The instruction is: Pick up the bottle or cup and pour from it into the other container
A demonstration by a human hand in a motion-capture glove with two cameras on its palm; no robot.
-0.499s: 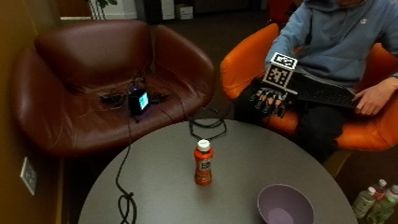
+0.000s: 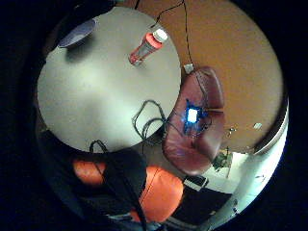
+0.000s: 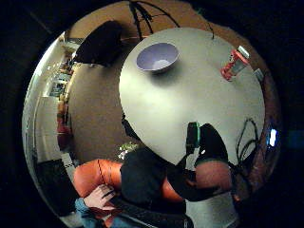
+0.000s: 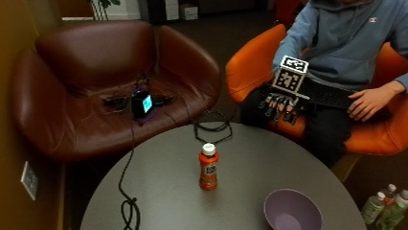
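An orange bottle with a white cap stands upright near the middle of the round grey table. A lilac bowl sits at the table's near right edge. My gloved right hand hovers above the table's far edge, in front of the seated person, fingers hanging down relaxed and holding nothing. It is well apart from the bottle. Both palm views look down on the table: the bottle and the bowl lie far from the palm.
A brown leather armchair behind the table holds a small lit device and cables. A black cable loops onto the table's far edge, another trails over its left side. The person sits in an orange chair. Bottles stand on the floor at right.
My gloved hand has edged slightly toward the table. The bottle and bowl stand where they were.
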